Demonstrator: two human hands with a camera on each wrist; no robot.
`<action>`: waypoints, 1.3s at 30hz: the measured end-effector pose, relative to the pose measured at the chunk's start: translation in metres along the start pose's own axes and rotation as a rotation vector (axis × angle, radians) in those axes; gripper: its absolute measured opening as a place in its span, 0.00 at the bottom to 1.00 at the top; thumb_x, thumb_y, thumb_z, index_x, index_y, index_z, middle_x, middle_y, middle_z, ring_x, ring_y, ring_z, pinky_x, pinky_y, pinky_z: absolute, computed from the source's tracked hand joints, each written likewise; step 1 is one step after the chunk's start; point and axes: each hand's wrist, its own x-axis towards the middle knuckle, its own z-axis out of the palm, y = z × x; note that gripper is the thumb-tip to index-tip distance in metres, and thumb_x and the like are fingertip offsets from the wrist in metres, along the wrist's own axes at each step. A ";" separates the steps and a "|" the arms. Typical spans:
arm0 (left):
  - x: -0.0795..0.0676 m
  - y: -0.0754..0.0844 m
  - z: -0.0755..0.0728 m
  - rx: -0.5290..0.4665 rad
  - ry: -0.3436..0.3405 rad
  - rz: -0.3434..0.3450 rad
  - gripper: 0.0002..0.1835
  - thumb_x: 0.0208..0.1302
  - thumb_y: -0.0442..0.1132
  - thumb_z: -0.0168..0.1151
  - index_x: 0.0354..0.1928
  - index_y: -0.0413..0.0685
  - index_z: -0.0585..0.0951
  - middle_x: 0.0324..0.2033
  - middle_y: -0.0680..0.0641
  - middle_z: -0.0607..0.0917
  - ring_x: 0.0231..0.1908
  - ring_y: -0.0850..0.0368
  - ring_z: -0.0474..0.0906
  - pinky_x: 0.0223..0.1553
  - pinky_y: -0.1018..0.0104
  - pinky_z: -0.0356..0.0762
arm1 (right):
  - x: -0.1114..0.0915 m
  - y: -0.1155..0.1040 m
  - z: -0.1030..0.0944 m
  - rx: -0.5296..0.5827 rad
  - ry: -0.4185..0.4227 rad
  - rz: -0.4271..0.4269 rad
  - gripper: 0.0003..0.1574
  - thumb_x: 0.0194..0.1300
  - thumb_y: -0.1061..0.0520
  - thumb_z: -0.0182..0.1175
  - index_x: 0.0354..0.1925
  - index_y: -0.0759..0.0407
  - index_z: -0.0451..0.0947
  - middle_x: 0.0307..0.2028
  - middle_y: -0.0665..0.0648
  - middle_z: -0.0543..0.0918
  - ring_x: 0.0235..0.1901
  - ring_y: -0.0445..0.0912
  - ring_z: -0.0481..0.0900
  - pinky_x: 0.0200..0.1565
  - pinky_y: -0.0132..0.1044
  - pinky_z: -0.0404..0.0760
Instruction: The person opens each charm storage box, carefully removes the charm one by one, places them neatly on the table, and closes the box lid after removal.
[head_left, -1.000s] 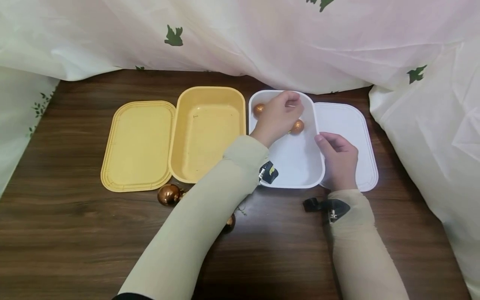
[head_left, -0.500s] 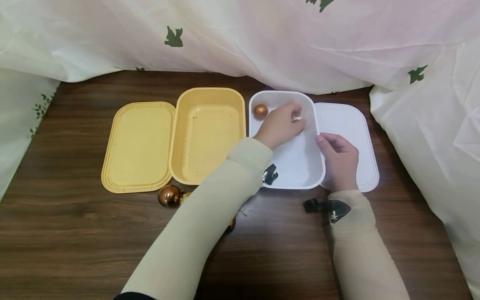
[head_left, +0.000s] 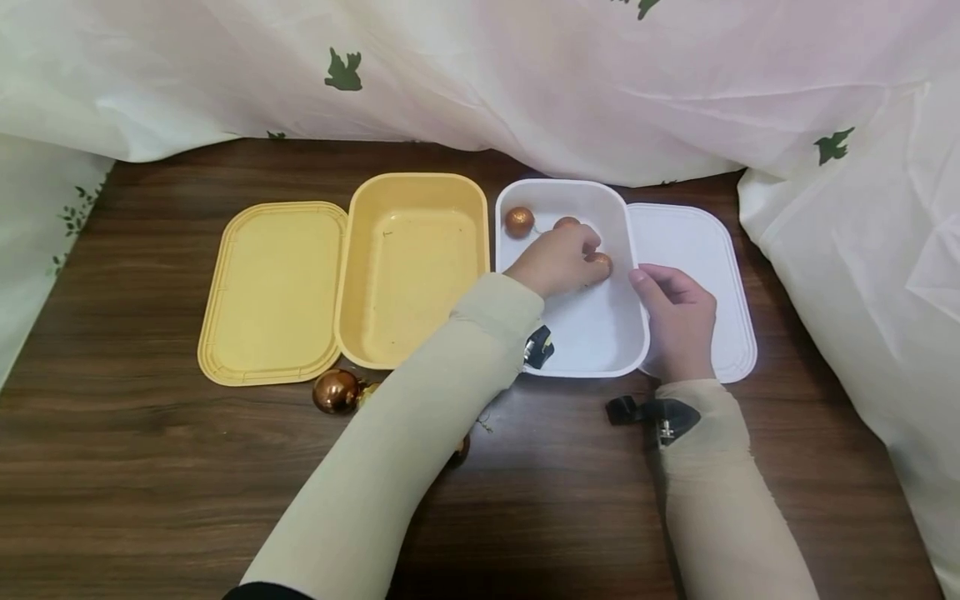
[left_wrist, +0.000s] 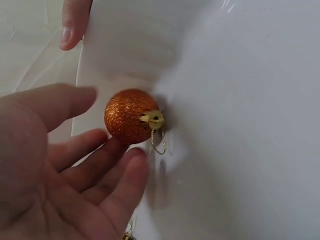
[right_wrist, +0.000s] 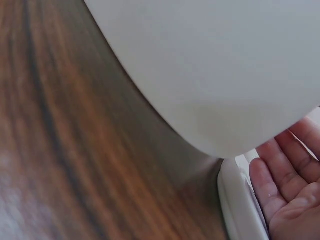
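Inside the white plastic box (head_left: pixel 588 333), my left hand (head_left: pixel 558 262) is beside an orange glitter bauble (left_wrist: pixel 127 112) with a gold cap and string loop. In the left wrist view the fingers reach loosely beside this bauble, fingertips right at it, and the thumb stands apart from it. Two more orange baubles are in the box, one (head_left: pixel 519 222) in the far left corner and one (head_left: pixel 566 222) partly behind the hand. My right hand (head_left: pixel 678 312) holds the box's right rim, thumb at the edge and fingers along the outer wall, partly hidden in the right wrist view.
A yellow box (head_left: pixel 412 275) stands left of the white one, its yellow lid (head_left: pixel 277 292) beside it. The white lid (head_left: pixel 731 308) lies right of the white box. Shiny brown baubles (head_left: pixel 336 391) lie in front, partly behind my left sleeve. A cloth (head_left: pixel 450 75) hangs behind.
My left hand has moved slightly down and nearer the box's right wall. The middle bauble shows again behind it, with another bauble at the fingertips. My right hand has stayed put.
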 end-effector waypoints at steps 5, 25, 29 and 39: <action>-0.001 0.001 0.000 0.016 -0.075 -0.019 0.25 0.71 0.49 0.62 0.67 0.50 0.76 0.56 0.52 0.78 0.50 0.60 0.74 0.58 0.68 0.71 | 0.000 -0.001 0.000 -0.025 0.008 -0.019 0.26 0.64 0.38 0.67 0.52 0.52 0.86 0.51 0.50 0.86 0.55 0.42 0.79 0.52 0.35 0.79; -0.006 0.005 -0.003 -0.066 -0.007 0.053 0.22 0.71 0.48 0.62 0.63 0.50 0.79 0.57 0.53 0.81 0.55 0.62 0.74 0.59 0.72 0.70 | -0.001 -0.001 -0.001 0.007 -0.010 -0.028 0.26 0.64 0.39 0.68 0.53 0.53 0.86 0.52 0.51 0.86 0.54 0.43 0.80 0.47 0.31 0.82; -0.010 0.006 -0.008 -0.109 0.020 0.058 0.22 0.71 0.48 0.61 0.63 0.51 0.79 0.57 0.55 0.81 0.53 0.63 0.76 0.56 0.73 0.71 | -0.001 -0.001 -0.001 0.015 -0.012 -0.018 0.26 0.64 0.39 0.68 0.53 0.53 0.86 0.52 0.51 0.85 0.54 0.44 0.80 0.45 0.29 0.82; -0.021 0.014 -0.018 -0.121 0.071 0.129 0.21 0.72 0.48 0.60 0.64 0.52 0.79 0.57 0.57 0.81 0.55 0.66 0.74 0.55 0.79 0.68 | -0.001 -0.002 0.000 0.013 -0.019 0.006 0.27 0.64 0.38 0.67 0.54 0.52 0.85 0.52 0.51 0.85 0.53 0.44 0.80 0.44 0.29 0.82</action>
